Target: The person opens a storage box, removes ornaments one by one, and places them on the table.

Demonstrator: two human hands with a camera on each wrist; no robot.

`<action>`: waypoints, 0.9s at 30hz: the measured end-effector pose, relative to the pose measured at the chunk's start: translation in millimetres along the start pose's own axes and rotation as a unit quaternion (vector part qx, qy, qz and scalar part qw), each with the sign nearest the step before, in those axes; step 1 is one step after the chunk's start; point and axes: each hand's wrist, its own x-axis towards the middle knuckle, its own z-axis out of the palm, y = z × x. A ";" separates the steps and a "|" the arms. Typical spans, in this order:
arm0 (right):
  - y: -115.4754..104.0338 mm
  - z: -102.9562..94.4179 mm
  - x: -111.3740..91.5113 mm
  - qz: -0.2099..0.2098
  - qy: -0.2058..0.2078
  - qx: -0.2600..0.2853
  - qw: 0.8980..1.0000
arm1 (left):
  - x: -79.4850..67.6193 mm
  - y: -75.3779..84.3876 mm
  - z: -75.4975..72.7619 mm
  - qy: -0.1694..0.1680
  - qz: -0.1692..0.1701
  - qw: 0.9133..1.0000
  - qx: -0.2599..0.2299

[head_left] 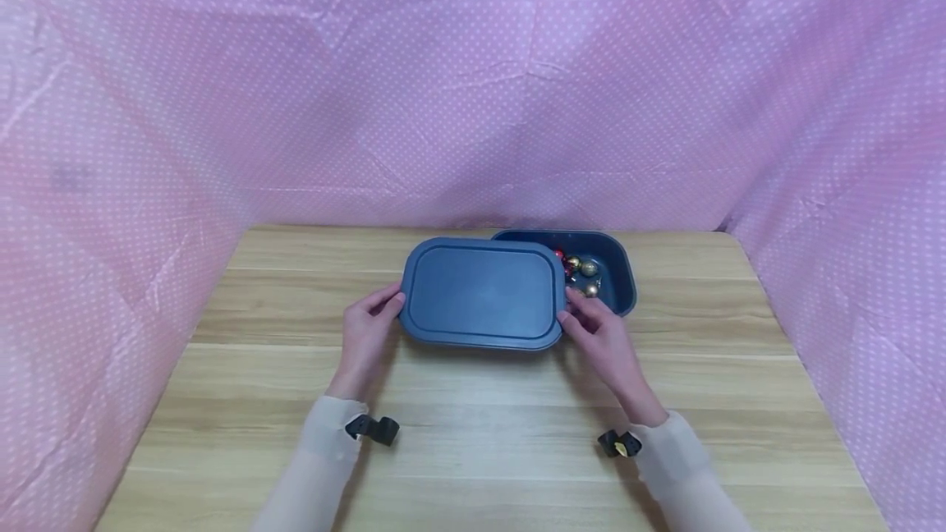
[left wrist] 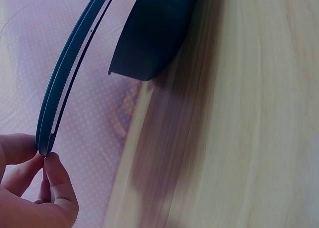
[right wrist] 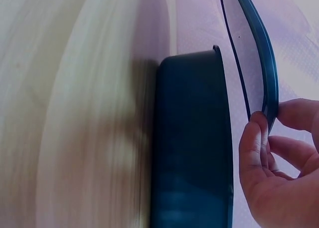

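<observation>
A dark blue lid (head_left: 484, 294) is held above the tabletop (head_left: 473, 450) by 2 hands, its rimmed flat face turned up toward the head camera. At the lid's 9 o'clock edge, the rim is pinched between the thumb and fingers of the left hand (head_left: 365, 331). Between 3 and 4 o'clock, the opposite rim is pinched in the same way by the right hand (head_left: 606, 343).

From the lid's middle, toward 2 o'clock, a dark blue box (head_left: 622, 268) is set on the tabletop near its far edge and is partly covered from sight by the lid. In the 2 wrist views, the lid and the box are shown apart. Inside the box's visible end, red and gold baubles (head_left: 589, 268) are gathered; the rest are hidden, so their number cannot be told. At 12 o'clock, beyond the tabletop, pink dotted cloth (head_left: 473, 105) is hung.
</observation>
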 end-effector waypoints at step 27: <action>-19.9 34.7 -5.3 -0.011 -0.034 0.023 0.999 | 0.8 -3.9 -46.1 0.009 -0.010 1.000 0.005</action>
